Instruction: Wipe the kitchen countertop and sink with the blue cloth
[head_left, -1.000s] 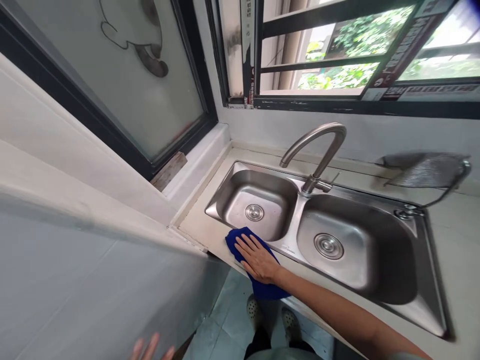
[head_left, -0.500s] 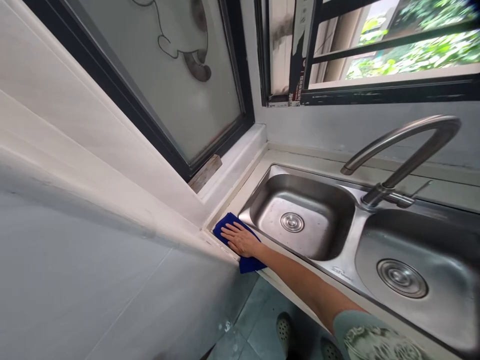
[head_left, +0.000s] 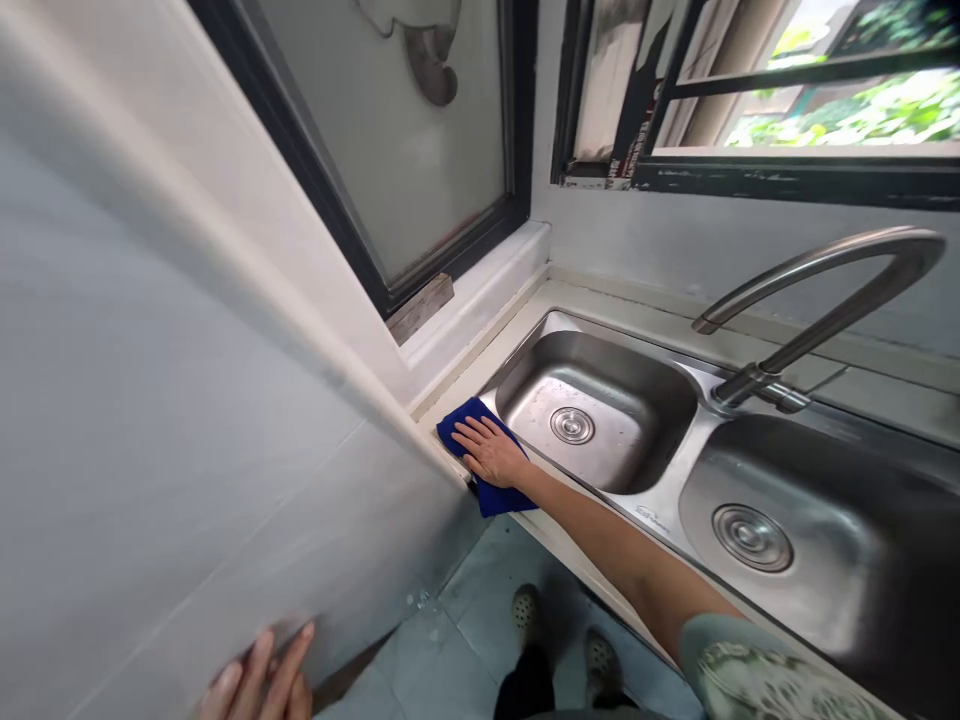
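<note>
Cloth: a blue cloth [head_left: 495, 500] lies on the counter [head_left: 466, 388] at its front left corner, just beside the left basin [head_left: 611, 440].
Long axis: slantwise, one end towards the corner by the wall [head_left: 247, 450], the other towards the person and out past the counter's front edge.
Right hand: the right hand [head_left: 491, 452] lies palm down on the cloth, flat, fingers a little spread and pointing towards that same corner.
Left hand: down low near the wall, the left hand [head_left: 259, 680] has its fingers extended and partly apart; I can't tell whether they touch the wall.
Hidden: the middle of the cloth is under the right hand, so any folds there are lost to me.
Cut off: only the left hand's fingers show, and the right basin [head_left: 817, 590] runs out of view on its far side, into dark shadow.
Faucet: the faucet [head_left: 832, 262] stands behind the two basins, its spout turned to the left one.
Hard to make out: the lettering on the rim between the basins, and the pattern on the sleeve [head_left: 724, 645].
Floor: two shoes [head_left: 527, 608] stand below the counter.
</note>
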